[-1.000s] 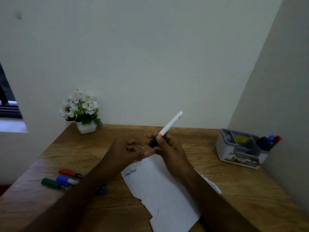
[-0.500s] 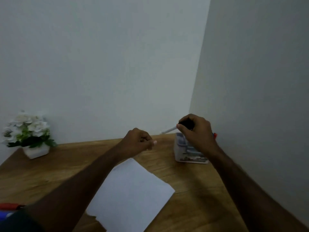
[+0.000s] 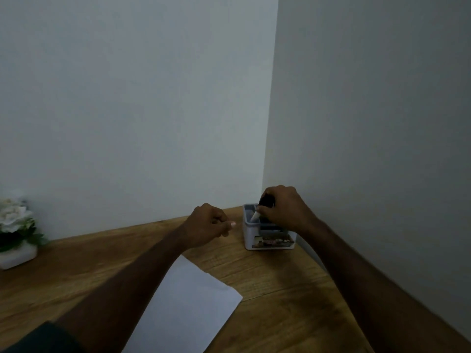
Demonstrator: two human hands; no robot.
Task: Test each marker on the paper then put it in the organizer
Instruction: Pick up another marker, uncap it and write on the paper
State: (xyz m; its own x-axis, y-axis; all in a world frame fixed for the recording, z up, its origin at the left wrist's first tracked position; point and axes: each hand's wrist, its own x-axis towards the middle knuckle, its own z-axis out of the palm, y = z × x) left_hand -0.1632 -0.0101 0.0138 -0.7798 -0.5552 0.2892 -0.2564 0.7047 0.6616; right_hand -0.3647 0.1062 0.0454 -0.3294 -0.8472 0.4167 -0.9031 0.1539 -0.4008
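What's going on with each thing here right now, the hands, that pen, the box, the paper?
Right hand: grips the marker over the organizer.
Marker: white end pointing down into the organizer, dark end in the hand.
Organizer: upright in the table's corner by the walls.
Left hand: loosely curled, holding nothing visible, above the table.
Paper: flat on the table.
Flowers: upright in a white pot.
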